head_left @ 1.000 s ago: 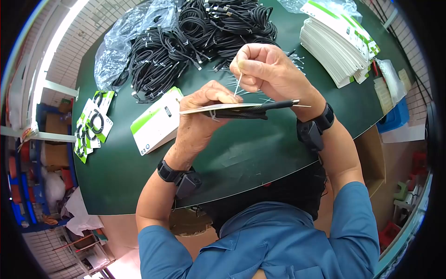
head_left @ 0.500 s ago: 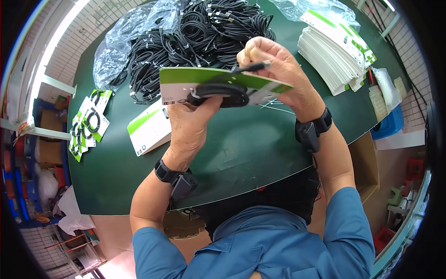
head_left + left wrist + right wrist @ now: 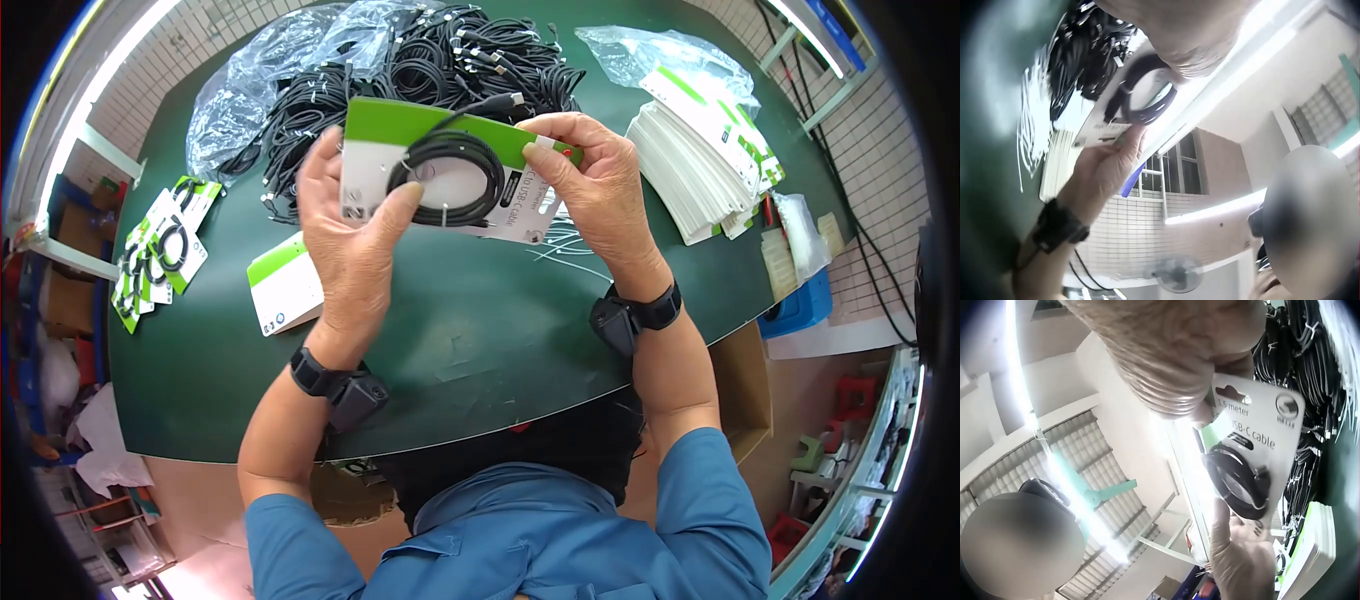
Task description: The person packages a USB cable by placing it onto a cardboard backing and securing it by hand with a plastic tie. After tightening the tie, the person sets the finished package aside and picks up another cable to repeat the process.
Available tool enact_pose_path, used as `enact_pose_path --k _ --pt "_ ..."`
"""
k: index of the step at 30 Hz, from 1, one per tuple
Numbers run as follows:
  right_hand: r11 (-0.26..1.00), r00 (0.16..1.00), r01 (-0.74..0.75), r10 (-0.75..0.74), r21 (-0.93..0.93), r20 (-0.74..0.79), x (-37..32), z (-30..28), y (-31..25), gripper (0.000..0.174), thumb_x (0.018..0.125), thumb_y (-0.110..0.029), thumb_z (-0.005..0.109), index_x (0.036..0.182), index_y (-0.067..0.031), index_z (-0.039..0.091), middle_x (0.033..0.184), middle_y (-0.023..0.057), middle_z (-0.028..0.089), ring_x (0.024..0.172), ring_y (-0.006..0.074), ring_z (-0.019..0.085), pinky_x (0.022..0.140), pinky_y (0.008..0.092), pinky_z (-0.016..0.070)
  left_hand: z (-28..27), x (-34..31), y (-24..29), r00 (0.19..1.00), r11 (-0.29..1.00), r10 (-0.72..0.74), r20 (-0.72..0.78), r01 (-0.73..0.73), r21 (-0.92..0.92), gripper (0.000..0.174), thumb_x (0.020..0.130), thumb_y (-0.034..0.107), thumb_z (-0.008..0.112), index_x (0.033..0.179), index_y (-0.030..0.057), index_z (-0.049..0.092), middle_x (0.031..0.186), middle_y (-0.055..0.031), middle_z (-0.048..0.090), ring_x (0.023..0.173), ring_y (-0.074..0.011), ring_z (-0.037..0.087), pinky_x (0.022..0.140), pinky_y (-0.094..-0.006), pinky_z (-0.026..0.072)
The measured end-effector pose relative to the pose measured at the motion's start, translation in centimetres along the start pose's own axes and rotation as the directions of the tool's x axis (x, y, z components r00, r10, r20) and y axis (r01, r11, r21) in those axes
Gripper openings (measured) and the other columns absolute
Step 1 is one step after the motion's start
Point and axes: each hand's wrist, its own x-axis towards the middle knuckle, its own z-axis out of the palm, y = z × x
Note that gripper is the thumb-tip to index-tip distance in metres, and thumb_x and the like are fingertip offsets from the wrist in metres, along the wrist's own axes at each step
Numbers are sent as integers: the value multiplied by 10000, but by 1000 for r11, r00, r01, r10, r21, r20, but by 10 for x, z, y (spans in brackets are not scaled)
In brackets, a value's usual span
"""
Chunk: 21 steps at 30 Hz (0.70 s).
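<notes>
As left grip [image 3: 345,240], right grip [image 3: 592,195] pinch card [image 3: 400,122], cable coil [image 3: 450,145] lies between.

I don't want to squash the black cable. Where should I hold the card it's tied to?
Probably by its two short ends, coming in from each side, as the left hand and right hand do now. The card is flat and thin, and the coiled cable sits tied in its middle, so thumb and fingers pinch mostly bare cardboard there.

Green-white card [image 3: 455,175], coiled black cable [image 3: 447,178] tied on (upright)
</notes>
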Motion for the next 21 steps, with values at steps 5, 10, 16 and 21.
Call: enact_pose_path --k 5,10,16,21 --pt "981 998 32 -20 -189 65 0 -1 -2 161 981 -110 767 1111 -18 784 931 -3 744 794 36 620 698 210 516 -6 17 27 830 507 426 360 -548 665 497 787 103 900 1231 33 689 1260 -101 682 1135 -252 675 979 -416 550" --pt "977 991 70 -44 -201 129 -2 5 0 157 970 -89 766 1110 -22 788 929 6 745 792 39 621 690 213 515 -14 12 22 754 304 222 618 -656 691 516 736 142 920 1203 69 713 1090 -100 729 1001 -309 712 905 -427 564" --pt "985 985 107 -88 -131 147 -1 8 1 171 948 -80 779 1114 -41 790 960 17 747 825 57 639 697 229 519 -21 10 10 762 403 194 619 -637 658 452 743 136 912 1157 71 742 941 -83 751 813 -288 732 729 -388 581" --pt "934 957 273 -240 -231 161 -2 8 0 176 874 -53 837 1044 -37 793 960 50 744 807 99 654 696 253 525 -18 8 8 660 293 282 697 -751 592 393 763 102 893 1127 61 751 948 -102 754 774 -271 732 658 -367 576"
